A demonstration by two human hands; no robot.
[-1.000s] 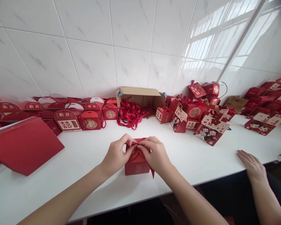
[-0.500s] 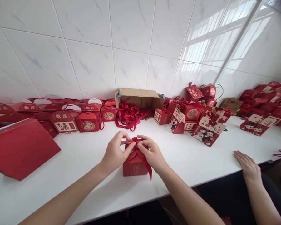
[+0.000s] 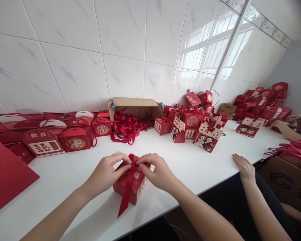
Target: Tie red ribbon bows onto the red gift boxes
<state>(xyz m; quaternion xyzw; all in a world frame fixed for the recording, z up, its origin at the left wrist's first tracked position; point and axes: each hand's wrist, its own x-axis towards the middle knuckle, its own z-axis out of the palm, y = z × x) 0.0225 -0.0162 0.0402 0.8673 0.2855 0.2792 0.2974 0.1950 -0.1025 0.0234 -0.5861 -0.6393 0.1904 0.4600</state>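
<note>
A small red gift box stands on the white table in front of me, turned so that one corner faces me. Red ribbon is gathered at its top, and a long tail hangs down past the box's near edge. My left hand pinches the ribbon from the left, thumb against fingers. From the right, my right hand pinches it too, close to the knot. The fingers partly cover the ribbon's knot.
Rows of red boxes line the wall at left, beside a large red panel. A cardboard box spills loose red ribbons. More gift boxes stand at right. Another person's hand rests on the table edge near a carton.
The gift box has been turned, so its printed side and corner now show. The ribbon tail hangs toward the front left. The view has swung to the right.
</note>
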